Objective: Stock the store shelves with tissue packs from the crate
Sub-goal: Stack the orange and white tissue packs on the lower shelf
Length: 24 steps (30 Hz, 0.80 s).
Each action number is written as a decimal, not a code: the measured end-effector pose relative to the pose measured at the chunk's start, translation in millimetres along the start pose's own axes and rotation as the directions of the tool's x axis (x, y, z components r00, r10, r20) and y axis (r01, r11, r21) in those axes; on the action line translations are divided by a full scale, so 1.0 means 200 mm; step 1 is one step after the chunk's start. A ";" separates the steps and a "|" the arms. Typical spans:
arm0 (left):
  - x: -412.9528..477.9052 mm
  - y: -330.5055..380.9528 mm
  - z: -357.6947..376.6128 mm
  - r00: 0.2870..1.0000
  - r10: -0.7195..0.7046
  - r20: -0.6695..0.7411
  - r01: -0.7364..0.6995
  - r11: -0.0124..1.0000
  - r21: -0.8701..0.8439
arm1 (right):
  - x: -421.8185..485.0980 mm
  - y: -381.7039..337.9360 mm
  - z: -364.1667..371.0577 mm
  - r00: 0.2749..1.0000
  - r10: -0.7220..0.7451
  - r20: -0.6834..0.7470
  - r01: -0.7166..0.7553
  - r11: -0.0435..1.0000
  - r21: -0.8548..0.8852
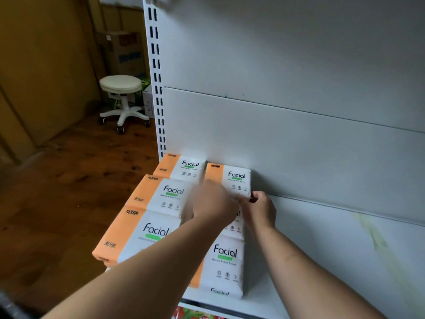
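While my left hand [212,203] blurs over the middle tissue pack [234,226], grip unclear, my right hand [259,209] pinches its three o'clock edge. It lies on the shelf [299,261], back pack [230,178] at twelve, front pack [224,261] at six.

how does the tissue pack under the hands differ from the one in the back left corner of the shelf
The pack under the hands is mostly covered: the blurred left hand lies over it, the right hand pinches its right edge. The back left pack is untouched, label fully showing. The first sits mid right column; the other lies against the back panel. Both are orange-and-white Facial packs, lying flat.
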<state>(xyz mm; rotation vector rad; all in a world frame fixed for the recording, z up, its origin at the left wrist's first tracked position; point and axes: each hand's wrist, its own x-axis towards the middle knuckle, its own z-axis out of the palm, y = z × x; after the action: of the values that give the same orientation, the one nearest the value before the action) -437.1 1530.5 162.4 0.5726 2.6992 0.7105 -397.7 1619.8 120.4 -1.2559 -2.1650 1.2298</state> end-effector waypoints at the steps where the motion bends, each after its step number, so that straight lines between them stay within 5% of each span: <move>1: 0.00 0.00 0.00 1.000 -0.008 -0.003 0.008 0.999 -0.035 | 0.00 0.00 0.00 1.000 -0.002 0.001 0.002 1.000 -0.001; 10: -0.04 -0.01 -0.01 0.998 0.038 -0.046 -0.044 0.991 -0.127 | -0.01 -0.01 -0.06 0.998 -0.024 0.065 0.034 0.987 -0.155; 24: -0.52 -0.26 -0.73 0.979 -0.093 -0.183 0.036 0.954 -0.297 | -0.64 -0.62 -0.10 0.984 -0.088 0.158 0.092 0.996 -0.017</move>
<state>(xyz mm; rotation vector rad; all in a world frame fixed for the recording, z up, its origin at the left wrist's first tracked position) -415.0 1384.4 275.0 0.3545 2.6964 1.1776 -380.7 1495.4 247.5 -1.0904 -2.3268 1.3085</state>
